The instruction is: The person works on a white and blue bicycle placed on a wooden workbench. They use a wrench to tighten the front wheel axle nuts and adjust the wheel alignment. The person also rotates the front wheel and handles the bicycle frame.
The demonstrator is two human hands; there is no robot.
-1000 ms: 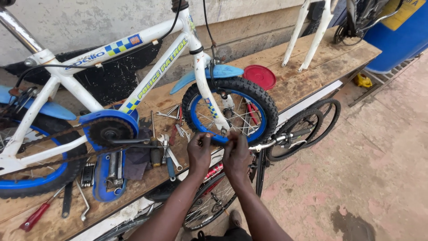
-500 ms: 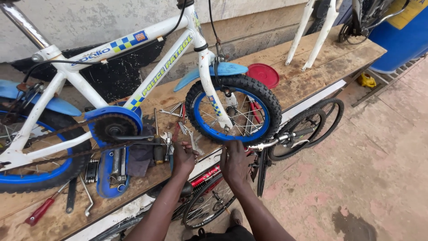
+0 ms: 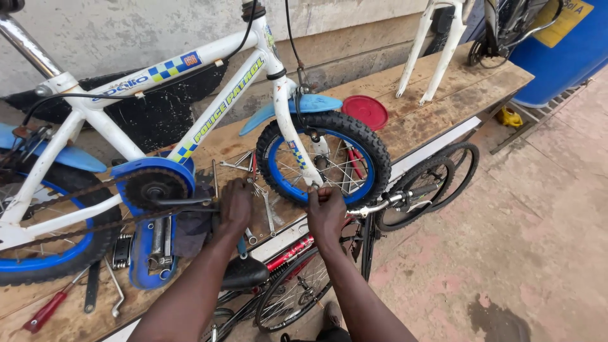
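Fingers of the right hand [image 3: 326,212] pinch shut at the bottom of the front wheel [image 3: 324,158], by the fork end, apparently steadying it. Left of that wheel, the left hand [image 3: 235,206] rests fingers-down among loose spanners [image 3: 263,202]; what it grips is unclear. Further left of the wheel sits the blue chain guard [image 3: 149,183] on the wooden bench [image 3: 443,107].
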